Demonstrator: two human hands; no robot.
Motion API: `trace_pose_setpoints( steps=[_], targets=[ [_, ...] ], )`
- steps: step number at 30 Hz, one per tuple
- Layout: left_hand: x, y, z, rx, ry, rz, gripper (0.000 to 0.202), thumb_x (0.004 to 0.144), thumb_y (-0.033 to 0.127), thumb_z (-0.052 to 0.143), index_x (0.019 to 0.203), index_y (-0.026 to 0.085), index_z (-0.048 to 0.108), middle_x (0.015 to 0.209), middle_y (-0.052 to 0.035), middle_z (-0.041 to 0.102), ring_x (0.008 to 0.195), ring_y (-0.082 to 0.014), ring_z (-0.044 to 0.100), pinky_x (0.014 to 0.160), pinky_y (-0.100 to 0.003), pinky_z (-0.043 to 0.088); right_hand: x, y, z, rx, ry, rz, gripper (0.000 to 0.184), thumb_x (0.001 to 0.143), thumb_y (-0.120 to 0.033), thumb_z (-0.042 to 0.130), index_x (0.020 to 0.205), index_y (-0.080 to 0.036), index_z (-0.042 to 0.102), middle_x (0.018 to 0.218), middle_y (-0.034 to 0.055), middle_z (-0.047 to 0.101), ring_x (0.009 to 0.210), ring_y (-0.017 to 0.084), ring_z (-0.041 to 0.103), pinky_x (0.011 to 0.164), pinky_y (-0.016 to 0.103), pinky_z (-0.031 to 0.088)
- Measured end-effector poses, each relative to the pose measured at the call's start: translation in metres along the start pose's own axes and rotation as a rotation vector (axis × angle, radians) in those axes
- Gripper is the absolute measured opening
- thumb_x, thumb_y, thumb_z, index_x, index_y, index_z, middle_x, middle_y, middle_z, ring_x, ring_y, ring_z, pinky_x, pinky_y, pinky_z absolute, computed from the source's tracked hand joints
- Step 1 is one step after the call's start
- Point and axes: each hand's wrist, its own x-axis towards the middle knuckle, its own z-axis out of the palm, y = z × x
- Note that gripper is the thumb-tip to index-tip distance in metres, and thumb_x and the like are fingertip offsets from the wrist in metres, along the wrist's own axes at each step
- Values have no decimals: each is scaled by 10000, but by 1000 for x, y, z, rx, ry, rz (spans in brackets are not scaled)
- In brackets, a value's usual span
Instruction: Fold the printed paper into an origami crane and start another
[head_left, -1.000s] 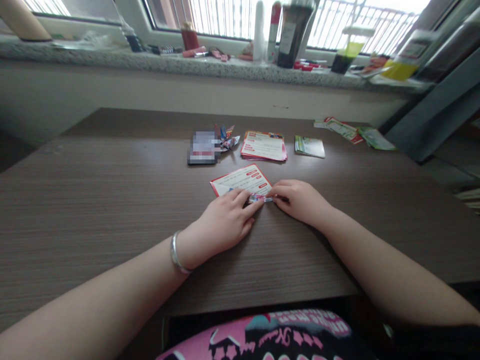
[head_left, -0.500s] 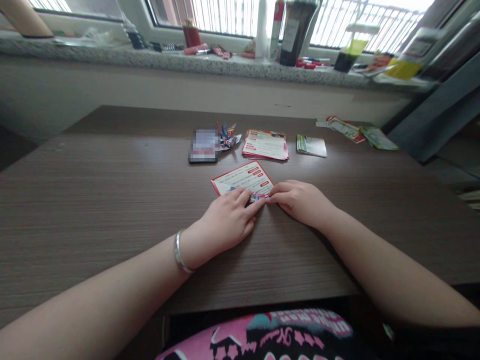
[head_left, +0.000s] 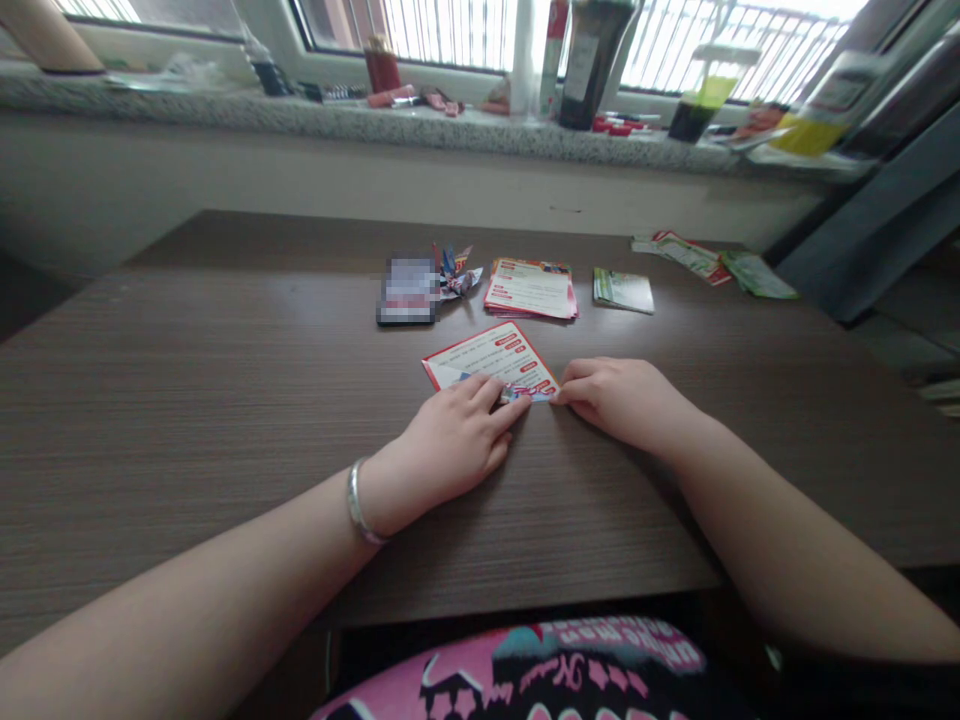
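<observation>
1. Head view, the hands: the left hand (head_left: 450, 440) lies palm down on the brown wood-grain desk (head_left: 187, 400), its fingertips pressing on a small folded scrap of colourful printed paper (head_left: 520, 394). It reads as pinning the scrap flat so that a crease can be worked. A silver bangle (head_left: 355, 503) sits on that wrist.

2. Same view: the right hand (head_left: 619, 400) rests knuckles up just beside it, fingertips curled down onto the right-hand end of the scrap. Whether it pinches the paper or only presses it I cannot tell, since the fingers hide the contact.

3. Where the scrap is: on the desk between the two sets of fingertips, lying on the near edge of a red-bordered white leaflet (head_left: 487, 358) that is laid flat and skewed.

4. Further back on the desk: a small stack of similar red-and-white leaflets (head_left: 531, 290), a green-and-white card (head_left: 622, 291) to its right, and more loose flyers (head_left: 705, 258) towards the far right corner.

5. Left of the stack sit a dark flat object with a blurred face (head_left: 407, 290) and, touching it, a little cluster of folded paper shapes (head_left: 457, 275).

6. Beyond the desk, a speckled stone windowsill (head_left: 375, 122) carries bottles and oddments. Nothing stands between the hands and the leaflets; the person's pink patterned clothing (head_left: 540, 670) shows at the near edge.
</observation>
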Motion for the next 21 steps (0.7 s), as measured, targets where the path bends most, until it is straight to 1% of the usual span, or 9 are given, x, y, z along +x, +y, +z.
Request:
trace_pose_setpoints(
  steps=[6,15,18,21],
  targets=[
    [0,-1,-1,7,5,3,449,969,306,374,1384,180,491,1274,-143,562,1204,-287,511,1044,-429,427,-2,5,-3,46,-32,80,272,904,-220,515,955,-337,755,974,-11,705,812,143,643,600,244,361],
    [0,-1,0,0,-5,0,456,972,314,366,1394,185,480,1276,-143,561,1206,-287,509,1036,-433,436,-8,21,-1,56,-33,82,242,856,-209,549,898,-324,757,990,-39,717,798,140,649,603,252,380],
    [0,-1,1,-4,2,-2,456,972,315,364,1394,188,480,1274,-142,563,1205,-287,510,1036,-438,438,-7,23,1,50,0,87,233,844,-192,541,881,-294,747,981,-28,718,785,147,649,602,259,391],
    [0,-1,1,-7,7,-6,452,969,316,372,1388,190,489,1269,-141,565,1206,-289,509,1037,-440,438,-2,22,5,130,77,76,232,862,-195,525,922,-259,739,973,0,715,793,154,649,658,264,435]
  ],
)
